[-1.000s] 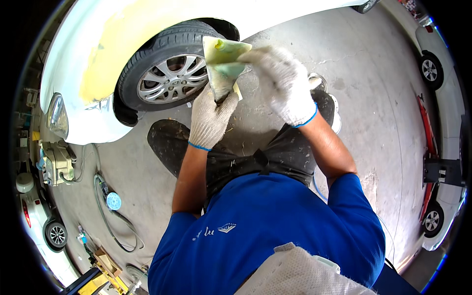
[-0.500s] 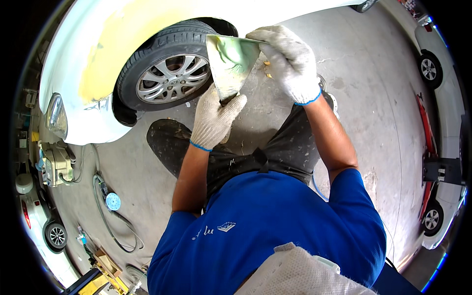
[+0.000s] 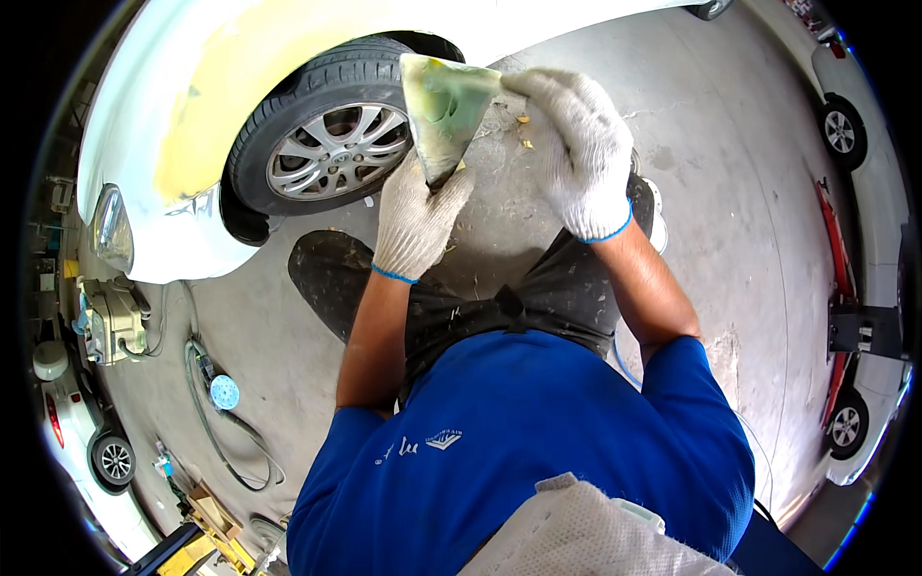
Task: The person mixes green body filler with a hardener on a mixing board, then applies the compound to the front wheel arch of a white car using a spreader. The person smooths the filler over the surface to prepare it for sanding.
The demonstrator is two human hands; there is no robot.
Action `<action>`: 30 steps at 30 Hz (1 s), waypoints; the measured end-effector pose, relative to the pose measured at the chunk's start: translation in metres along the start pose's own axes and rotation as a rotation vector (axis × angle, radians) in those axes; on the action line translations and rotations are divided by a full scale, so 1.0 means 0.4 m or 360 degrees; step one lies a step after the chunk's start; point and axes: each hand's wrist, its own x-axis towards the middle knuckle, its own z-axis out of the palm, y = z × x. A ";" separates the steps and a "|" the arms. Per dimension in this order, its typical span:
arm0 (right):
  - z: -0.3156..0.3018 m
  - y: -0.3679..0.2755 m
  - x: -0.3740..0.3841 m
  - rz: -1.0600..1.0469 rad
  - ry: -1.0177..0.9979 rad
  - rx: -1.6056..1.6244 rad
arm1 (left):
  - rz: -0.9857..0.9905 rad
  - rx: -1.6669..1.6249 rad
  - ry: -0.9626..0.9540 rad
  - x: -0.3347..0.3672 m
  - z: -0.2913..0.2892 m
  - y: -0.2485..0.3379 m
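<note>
One narrow end of the green-smeared plate (image 3: 445, 108) sits clamped in the left hand (image 3: 415, 219), long axis pointing up my view — its far right corner by the right hand (image 3: 584, 144), whose grip I can't tell.

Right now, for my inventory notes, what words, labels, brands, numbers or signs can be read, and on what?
Blue shirt: white lettering and a white angular logo, which I won't transcribe; the tiniest print is too small to read.
Wheel hub: small emblem, too small to read.
Smeared plate in the left hand: no readable text.
</note>
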 end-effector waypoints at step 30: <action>0.033 0.012 -0.030 -0.0006 -0.0049 0.0048 | 0.0324 -0.0105 -0.0020 0.003 0.024 -0.019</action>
